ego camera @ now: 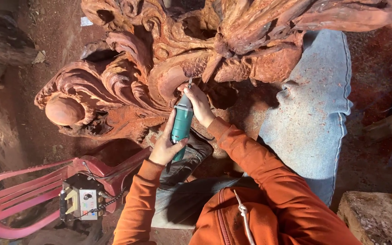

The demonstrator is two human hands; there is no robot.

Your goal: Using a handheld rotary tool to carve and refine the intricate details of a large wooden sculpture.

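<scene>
The left hand [165,147] grips the teal rotary tool [182,121] by its body for support; the right hand [198,102] pinches its nose, steadying the bit against the reddish wood carving [128,77].

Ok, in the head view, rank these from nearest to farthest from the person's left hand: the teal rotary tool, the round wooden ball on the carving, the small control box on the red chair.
1. Teal rotary tool: gripped in the left hand itself.
2. Small control box: lower left of the hand, on the red plastic chair.
3. Round wooden ball: far left, at the carving's left end.

The last two are fairly close; the box looks slightly nearer.
</scene>
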